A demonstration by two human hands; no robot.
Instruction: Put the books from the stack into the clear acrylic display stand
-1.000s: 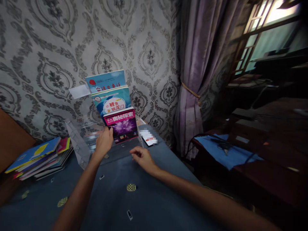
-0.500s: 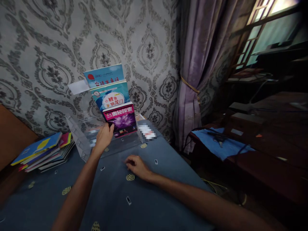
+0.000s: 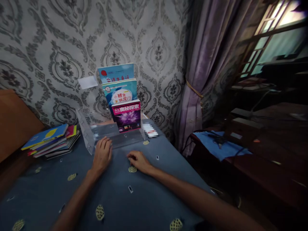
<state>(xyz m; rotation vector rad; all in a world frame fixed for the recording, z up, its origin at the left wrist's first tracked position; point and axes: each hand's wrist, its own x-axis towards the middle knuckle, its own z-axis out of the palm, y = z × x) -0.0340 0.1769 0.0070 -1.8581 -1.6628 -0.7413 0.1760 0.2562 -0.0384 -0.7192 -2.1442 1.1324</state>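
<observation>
Books [image 3: 127, 116] in clear rack [image 3: 86, 133], left hand [image 3: 102, 154] perhaps touching, right hand [image 3: 140, 162] apart

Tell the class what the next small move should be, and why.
Probably reach the left hand to the stack and lift its top book. Neither hand holds a book, the left is nearer that stack, and three books already stand toward the right end of the rack, while the stacked ones lie flat to its left.
</observation>
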